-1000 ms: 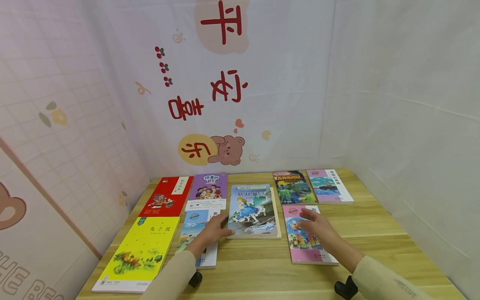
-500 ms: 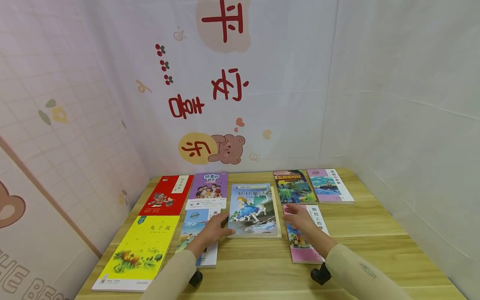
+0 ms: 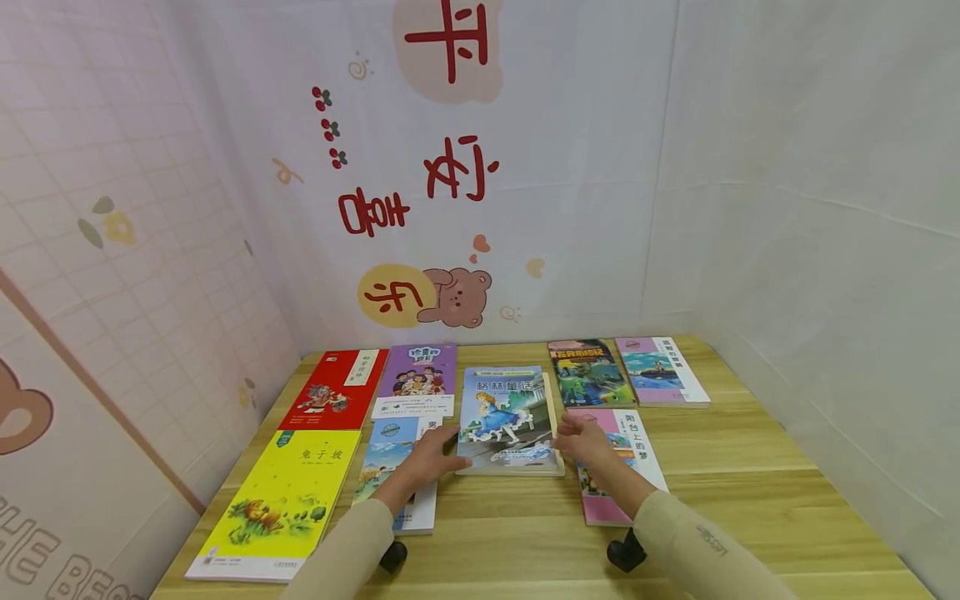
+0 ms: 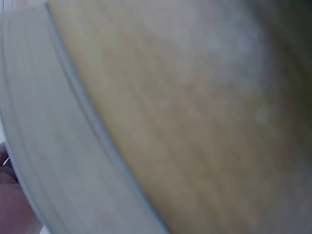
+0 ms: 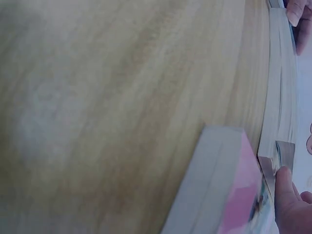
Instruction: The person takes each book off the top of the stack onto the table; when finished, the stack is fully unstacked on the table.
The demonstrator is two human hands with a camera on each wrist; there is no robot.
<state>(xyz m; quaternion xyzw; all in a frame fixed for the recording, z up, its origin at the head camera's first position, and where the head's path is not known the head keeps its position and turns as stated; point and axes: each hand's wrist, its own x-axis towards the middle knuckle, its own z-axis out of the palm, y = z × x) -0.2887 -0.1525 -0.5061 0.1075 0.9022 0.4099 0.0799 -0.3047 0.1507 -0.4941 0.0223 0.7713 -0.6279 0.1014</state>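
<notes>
In the head view, a picture book with a girl in a blue dress (image 3: 498,425) lies on a cream-edged book (image 3: 556,425) in mid-table. My left hand (image 3: 423,465) touches the left edge of this pair, its thumb at the near left corner. At the opposite side my right hand (image 3: 592,450) has its fingertips against the near right edge, above a pink-bordered book (image 3: 645,446). The right wrist view shows the right thumb (image 5: 285,180) touching the stack's corner and the left hand's fingers at its far end. Under my left forearm lies a light-blue book (image 3: 390,450).
On the left are a red book (image 3: 326,396), a yellow book (image 3: 277,500) and a purple book (image 3: 420,371). A green jungle-cover book (image 3: 590,375) and a pink-and-white book (image 3: 686,392) lie at back right. Printed cloth walls enclose the wooden table (image 3: 510,542).
My right hand has moved left, from over the pink-bordered book to the right edge of the two stacked books. My left hand stays at their left edge.
</notes>
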